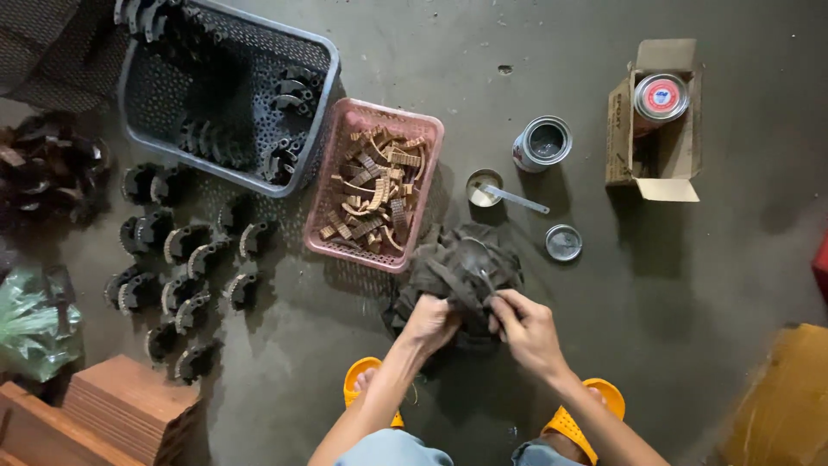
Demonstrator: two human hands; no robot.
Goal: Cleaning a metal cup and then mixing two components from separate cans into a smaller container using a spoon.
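Both grips clenched on dark rag (461, 267), left hand (431, 321), right hand (524, 326), grey concrete floor (673, 285), dim room

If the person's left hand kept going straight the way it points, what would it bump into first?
The left hand already grips the dark cloth and points up and slightly right. Past the cloth, it would probably meet the pink basket of tan strips, though depth is hard to judge.

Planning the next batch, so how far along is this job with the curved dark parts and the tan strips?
Done: curved dark parts stand in rows on the floor, with more in the grey basket. In hand: left hand and right hand grip a dark cloth. Left: tan strips still fill the pink basket.
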